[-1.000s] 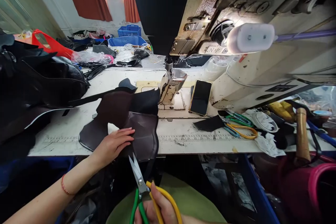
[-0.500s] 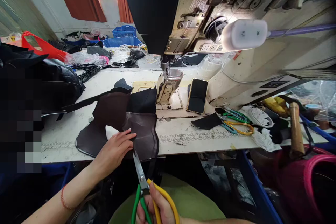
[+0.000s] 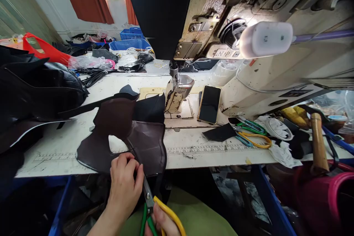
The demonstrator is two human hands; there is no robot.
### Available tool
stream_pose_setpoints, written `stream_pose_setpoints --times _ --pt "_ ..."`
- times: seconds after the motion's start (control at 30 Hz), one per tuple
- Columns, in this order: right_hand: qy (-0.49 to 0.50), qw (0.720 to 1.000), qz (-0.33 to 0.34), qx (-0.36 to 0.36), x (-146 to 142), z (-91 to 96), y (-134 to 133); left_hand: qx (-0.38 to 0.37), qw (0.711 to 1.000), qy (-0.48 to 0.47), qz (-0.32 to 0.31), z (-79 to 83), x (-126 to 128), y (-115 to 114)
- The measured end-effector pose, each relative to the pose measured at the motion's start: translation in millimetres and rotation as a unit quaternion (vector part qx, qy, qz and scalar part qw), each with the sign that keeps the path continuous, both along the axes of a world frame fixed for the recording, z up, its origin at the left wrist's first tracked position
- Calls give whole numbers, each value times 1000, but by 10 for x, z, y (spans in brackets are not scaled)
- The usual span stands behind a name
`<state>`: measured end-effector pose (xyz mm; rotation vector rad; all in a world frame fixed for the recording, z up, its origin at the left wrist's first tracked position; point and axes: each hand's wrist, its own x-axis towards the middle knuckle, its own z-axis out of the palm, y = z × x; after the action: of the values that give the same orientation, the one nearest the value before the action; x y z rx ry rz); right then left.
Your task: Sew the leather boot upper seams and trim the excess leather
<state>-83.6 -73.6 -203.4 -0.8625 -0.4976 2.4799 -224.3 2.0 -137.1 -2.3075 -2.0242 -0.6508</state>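
Observation:
A dark brown leather piece (image 3: 143,143) lies on the white sewing table (image 3: 193,147), its near edge hanging over the front. My left hand (image 3: 125,184) is closed in a pinch on that near edge. My right hand (image 3: 163,223) shows only partly at the bottom, its fingers through the green and yellow handles of scissors (image 3: 151,204). The scissor blades run up behind my left hand to the leather's edge. Black leather pieces (image 3: 151,108) lie joined to the brown one, next to the sewing machine's presser foot (image 3: 175,94).
A phone (image 3: 209,104) lies face up right of the presser foot. Further right lie other scissors (image 3: 253,136), a black scrap (image 3: 219,132) and a wooden-handled tool (image 3: 318,142). A black leather pile (image 3: 35,88) fills the left. The sewing machine's body (image 3: 276,44) looms overhead.
My left hand slid back from lying flat on the leather to pinching its near edge. The scissor blades moved up against that edge, and the white gap in the leather is uncovered.

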Motion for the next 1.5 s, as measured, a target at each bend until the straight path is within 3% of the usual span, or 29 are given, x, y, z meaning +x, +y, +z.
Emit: stream_pose_setpoints --times 0.17,0.4,0.57,1.0,1.1,1.2,1.27,1.37,1.5 --pt "25 1000 18 -6 13 18 97 -18 998 -62 -7 -42 -105 -72" --pt "106 992 60 -21 -54 -95 204 -89 987 -134 -3 66 -170 -115" --pt "136 988 57 -52 -103 -104 252 -146 978 -146 -3 100 -226 -133" --pt "162 983 70 -59 49 -51 502 -166 971 -171 -26 132 -280 -148" --pt "216 963 124 -107 218 -69 638 -164 970 -176 -30 170 -300 -135" --pt "312 913 212 -154 382 -120 773 -185 962 -196 -35 241 -316 -113" --pt "338 898 228 -166 408 -163 782 -191 958 -209 -36 278 -322 -102" --pt "300 927 169 -146 294 -184 668 -196 957 -211 -29 299 -325 -96" --pt "226 965 85 -100 86 -75 539 -199 958 -203 -30 288 -328 -106"
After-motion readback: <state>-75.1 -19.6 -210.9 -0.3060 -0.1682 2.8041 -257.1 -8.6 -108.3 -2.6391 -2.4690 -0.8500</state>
